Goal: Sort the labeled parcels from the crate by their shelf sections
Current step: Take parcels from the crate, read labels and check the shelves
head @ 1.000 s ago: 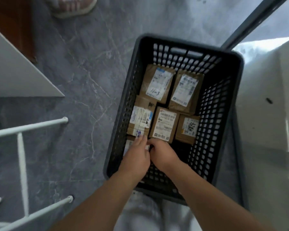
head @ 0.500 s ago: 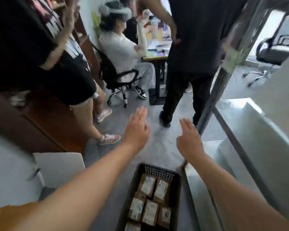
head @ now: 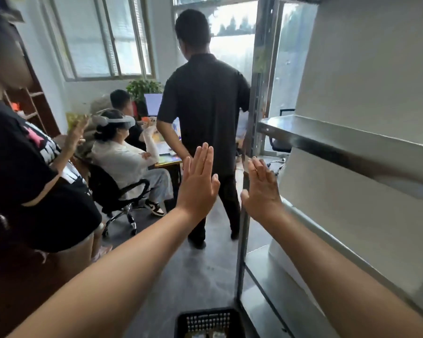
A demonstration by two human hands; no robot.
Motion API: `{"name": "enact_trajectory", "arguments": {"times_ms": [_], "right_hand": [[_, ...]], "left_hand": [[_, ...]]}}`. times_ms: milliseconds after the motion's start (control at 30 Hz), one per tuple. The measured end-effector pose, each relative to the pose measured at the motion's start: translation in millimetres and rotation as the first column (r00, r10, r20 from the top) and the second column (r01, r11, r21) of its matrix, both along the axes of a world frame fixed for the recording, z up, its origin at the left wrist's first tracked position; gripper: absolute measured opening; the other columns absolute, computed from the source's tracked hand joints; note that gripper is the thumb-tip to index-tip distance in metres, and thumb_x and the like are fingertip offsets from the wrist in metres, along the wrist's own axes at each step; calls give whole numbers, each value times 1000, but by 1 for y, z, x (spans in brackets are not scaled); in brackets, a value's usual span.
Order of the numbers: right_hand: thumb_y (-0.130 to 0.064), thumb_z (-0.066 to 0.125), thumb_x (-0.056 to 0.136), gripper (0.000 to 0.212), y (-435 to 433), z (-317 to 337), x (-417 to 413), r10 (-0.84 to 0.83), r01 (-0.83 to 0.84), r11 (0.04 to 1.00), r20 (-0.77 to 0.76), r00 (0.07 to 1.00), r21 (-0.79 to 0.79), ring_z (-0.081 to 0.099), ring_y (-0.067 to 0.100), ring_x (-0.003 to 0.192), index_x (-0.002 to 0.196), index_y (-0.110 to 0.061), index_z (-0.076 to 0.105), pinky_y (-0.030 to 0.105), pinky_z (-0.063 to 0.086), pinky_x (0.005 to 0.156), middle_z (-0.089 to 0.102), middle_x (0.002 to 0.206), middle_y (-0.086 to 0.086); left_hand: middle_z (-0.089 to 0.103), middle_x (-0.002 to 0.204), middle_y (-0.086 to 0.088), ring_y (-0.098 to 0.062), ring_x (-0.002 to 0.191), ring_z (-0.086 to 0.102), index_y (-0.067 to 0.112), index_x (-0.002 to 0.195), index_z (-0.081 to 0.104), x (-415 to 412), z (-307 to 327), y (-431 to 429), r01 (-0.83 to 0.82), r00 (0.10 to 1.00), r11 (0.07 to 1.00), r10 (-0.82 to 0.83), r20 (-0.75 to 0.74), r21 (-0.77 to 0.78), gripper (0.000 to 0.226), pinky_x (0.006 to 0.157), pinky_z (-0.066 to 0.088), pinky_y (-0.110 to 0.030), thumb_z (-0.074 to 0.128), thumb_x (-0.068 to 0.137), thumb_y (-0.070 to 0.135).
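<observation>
We hold our left hand and right hand out ahead, fingers straight and empty. The crate sits on the floor below them, just beside the metal shelf

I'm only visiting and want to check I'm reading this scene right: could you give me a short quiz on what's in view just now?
1. True or false: the left hand grips something.
2. Where is the crate? A) on the floor beside the shelf; B) up on the shelf; C) on a chair.
3. Fill in: the right hand is raised with its fingers ____.
Key: 1 false; 2 A; 3 straight.
</observation>
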State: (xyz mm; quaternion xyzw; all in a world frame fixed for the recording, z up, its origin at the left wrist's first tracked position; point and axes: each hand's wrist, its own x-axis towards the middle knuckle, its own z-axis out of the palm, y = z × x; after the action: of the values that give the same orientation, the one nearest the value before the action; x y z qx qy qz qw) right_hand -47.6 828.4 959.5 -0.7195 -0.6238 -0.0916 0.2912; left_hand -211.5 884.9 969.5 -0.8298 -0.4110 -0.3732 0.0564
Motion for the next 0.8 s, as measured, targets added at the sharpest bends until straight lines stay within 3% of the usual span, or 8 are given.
{"name": "enact_trajectory", "arguments": {"times_ms": [267, 433, 633, 800], "right_hand": [[-30, 51, 94, 79, -96, 5, -15, -323, 321, 946, -41, 946, -39, -8, 17, 149, 153, -25, -2, 41, -11, 119, -2, 162, -5], [-28, 48, 96, 80, -196, 10, -9, -490, 487, 870, -31, 871, -82, -16, 12, 148, 153, -28, -9, 40, -14, 119, -9, 162, -8], [-33, 46, 99, 80, -315, 17, 1, -720, 714, 694, -79, 690, -94, -20, 11, 147, 153, -30, -14, 36, -18, 116, -16, 162, -4], [-33, 40, 100, 76, -424, 15, -23, -808, 806, 588, -118, 578, -74, -16, 14, 149, 154, -25, -13, 39, -14, 120, -16, 163, -2]], "left_hand": [[-13, 164, -3, -14, 150, -18, 13, 157, -4, 1, -9, -44, 275, 948, 962, -271, -169, -1, 70, 123, -9, -38, 30, 100, 34], [-15, 163, -1, -12, 149, -19, 13, 156, -6, 30, -2, -110, 471, 872, 881, -472, -133, -38, 69, 120, -15, -32, 34, 102, 32], [-10, 163, -2, -14, 150, -14, 11, 157, 0, 59, 14, -226, 676, 734, 737, -675, -81, -17, 69, 123, -8, -36, 39, 102, 29], [-18, 163, -1, -13, 149, -19, 14, 155, -9, 67, -7, -339, 751, 649, 653, -757, -73, -98, 68, 123, -8, -37, 31, 104, 33]]}}
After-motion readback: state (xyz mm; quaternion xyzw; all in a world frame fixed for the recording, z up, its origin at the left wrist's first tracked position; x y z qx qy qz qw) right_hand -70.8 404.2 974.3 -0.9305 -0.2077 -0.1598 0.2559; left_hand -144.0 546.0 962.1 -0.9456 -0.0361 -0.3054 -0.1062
